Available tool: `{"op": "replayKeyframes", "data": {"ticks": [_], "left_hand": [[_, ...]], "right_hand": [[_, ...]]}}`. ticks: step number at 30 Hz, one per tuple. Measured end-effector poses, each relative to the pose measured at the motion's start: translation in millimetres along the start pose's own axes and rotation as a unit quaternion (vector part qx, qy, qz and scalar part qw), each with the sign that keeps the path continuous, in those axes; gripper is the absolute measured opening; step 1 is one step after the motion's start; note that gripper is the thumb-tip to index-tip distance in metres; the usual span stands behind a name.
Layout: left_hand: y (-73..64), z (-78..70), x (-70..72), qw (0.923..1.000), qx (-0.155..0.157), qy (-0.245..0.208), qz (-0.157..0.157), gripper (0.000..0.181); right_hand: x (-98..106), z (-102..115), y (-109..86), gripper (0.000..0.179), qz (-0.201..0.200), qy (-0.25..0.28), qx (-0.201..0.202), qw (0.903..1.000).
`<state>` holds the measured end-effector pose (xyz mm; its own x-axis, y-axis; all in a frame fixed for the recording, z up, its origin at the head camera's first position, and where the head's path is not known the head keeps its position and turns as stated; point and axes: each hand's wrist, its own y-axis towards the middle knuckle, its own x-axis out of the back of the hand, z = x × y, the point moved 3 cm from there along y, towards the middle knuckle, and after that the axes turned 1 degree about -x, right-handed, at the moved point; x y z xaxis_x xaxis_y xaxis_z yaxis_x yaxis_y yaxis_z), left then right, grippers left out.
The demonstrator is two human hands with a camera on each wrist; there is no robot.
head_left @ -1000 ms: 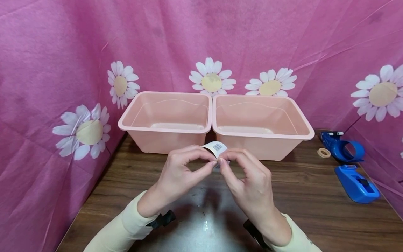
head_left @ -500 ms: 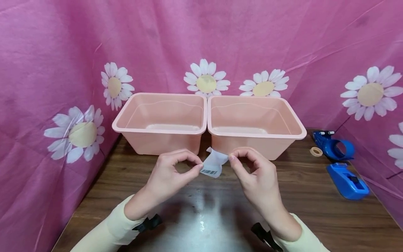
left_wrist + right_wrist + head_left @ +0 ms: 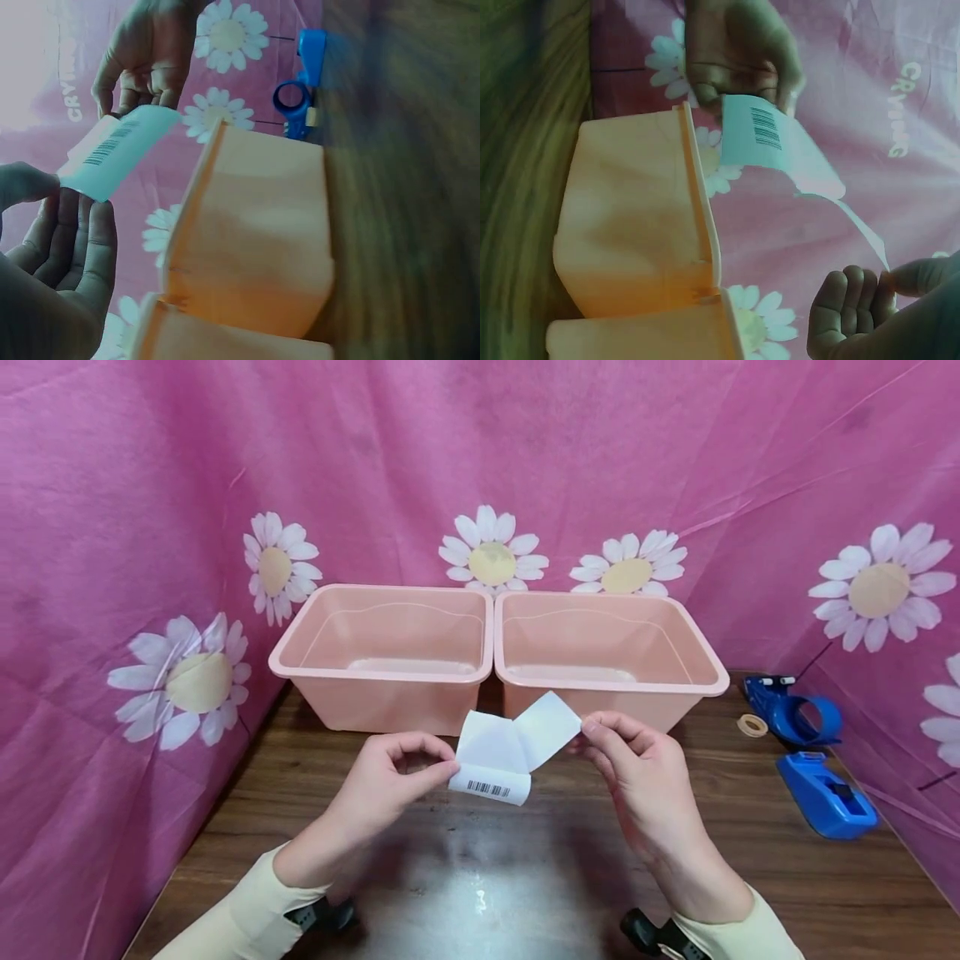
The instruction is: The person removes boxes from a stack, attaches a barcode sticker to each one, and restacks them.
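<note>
A white barcode label (image 3: 491, 752) is stretched between both hands above the table, its lower edge with the black bars curling over. My left hand (image 3: 386, 781) pinches its left edge between thumb and forefinger. From the label's right side a white flap (image 3: 549, 729) folds away at an angle, and my right hand (image 3: 648, 793) pinches the flap's outer corner. The right wrist view has this flap (image 3: 866, 229) thin and edge-on, joined to the label's curved end. In the left wrist view the barcode side (image 3: 116, 154) faces the camera.
Two pink plastic bins, left (image 3: 390, 702) and right (image 3: 600, 700), stand side by side behind the hands on the wooden table (image 3: 735, 827). At the right are a blue tape dispenser (image 3: 828, 797), another blue tape holder (image 3: 802, 714) and a small tan tape roll (image 3: 752, 725).
Both hands, close together a second ago, have spread apart. The label between them has opened out, with the flap pulling away to the right and the barcode edge turned toward the camera.
</note>
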<state>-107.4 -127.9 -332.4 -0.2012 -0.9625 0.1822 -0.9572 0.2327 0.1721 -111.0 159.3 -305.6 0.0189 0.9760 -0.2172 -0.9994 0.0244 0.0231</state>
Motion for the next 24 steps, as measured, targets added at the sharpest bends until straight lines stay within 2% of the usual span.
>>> {"op": "replayKeyframes", "data": {"ticks": [5,11,14,18,24], "left_hand": [[-4.2,10.7,2.0,0.999,0.033,-0.026,0.011,0.014],[-9.1,25.5,0.6,0.9957,0.068,-0.06,0.021,0.02],[-10.2,36.8,-4.3,0.9918,0.096,-0.079,0.028,0.023],[-12.2,50.4,-18.2,0.9827,0.146,-0.105,0.046,0.028],[-18.7,70.6,-47.3,0.965,0.205,-0.14,0.083,0.024]], "right_hand": [[9,-4,1.9,0.022,-0.016,0.04,-0.028,0.9987],[22,-7,1.9,0.025,-0.04,0.047,-0.037,0.9974],[31,-8,2.5,0.025,-0.051,0.045,-0.038,0.997],[47,-9,3.7,0.024,-0.059,0.042,-0.038,0.9966],[68,-14,2.4,0.023,-0.066,0.045,-0.045,0.9958]]}}
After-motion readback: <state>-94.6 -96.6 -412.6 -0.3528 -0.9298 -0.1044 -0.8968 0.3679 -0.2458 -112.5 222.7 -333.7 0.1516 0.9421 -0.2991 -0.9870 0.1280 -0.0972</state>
